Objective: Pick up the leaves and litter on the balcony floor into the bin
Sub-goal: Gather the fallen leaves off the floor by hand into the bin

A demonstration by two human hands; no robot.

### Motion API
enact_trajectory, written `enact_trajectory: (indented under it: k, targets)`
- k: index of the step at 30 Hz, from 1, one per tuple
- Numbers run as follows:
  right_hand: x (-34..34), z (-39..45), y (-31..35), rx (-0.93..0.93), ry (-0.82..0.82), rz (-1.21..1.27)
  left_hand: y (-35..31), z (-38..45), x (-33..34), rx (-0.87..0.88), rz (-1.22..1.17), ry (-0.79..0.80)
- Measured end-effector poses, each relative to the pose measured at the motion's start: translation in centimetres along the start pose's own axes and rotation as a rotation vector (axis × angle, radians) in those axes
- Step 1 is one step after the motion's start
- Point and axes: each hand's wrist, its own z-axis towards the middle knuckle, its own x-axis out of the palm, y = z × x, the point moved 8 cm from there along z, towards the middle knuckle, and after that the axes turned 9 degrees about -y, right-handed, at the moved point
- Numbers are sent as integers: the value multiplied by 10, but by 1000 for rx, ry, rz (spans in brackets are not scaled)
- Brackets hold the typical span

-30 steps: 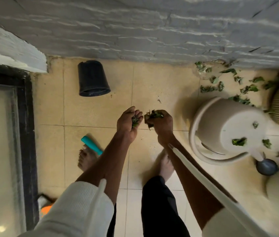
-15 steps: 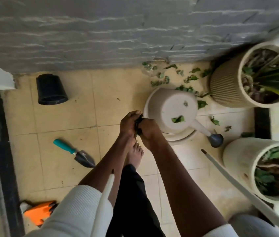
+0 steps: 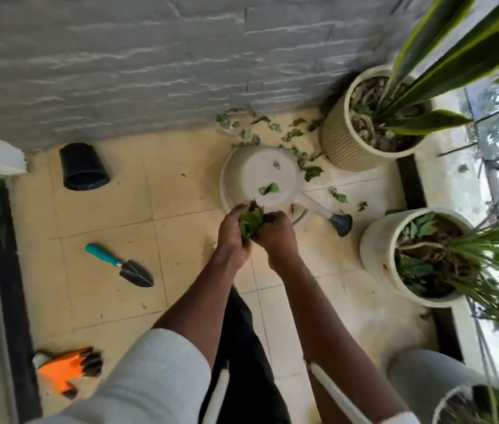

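Both hands [image 3: 254, 237] are clamping leaves [image 3: 251, 220] over the tiled floor [image 3: 181, 194].
Wall [image 3: 150, 71] ahead, pots [image 3: 380, 249] crowding right, open tiles lying left.

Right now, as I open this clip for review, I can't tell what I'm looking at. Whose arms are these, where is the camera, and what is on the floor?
There is no machine here: a person wears a camera on the head, looking down at their own arms. The left hand and right hand together cup a bundle of green leaves. On the tiled floor lie more scattered leaves near the wall, a cream watering can on its side, a tipped black pot, a teal-handled trowel and orange gloves. Two potted plants stand at the right.
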Motion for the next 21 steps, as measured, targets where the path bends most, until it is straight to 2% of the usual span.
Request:
enact_trajectory:
  k: [2, 7, 9, 15, 19, 21]
  targets:
    - [-21, -15, 8, -107, -134, -132, 9, -17, 7, -31, -55, 26]
    - [-50, -19, 16, -248, -331, -287, 31, -33, 33, -148, -51, 84]
    - [-50, -11, 24, -290, -308, -247, 32, -31, 41, -140, -41, 75]
    - [-54, 35, 35, -232, -122, -171, 35, 11, 74, -119, -126, -3]
    - [-67, 52, 31, -149, -235, 62, 38, 33, 85, -108, -100, -50]
    - [-65, 58, 24, -121, -238, 163, 40, 31, 93, -132, -89, -23]
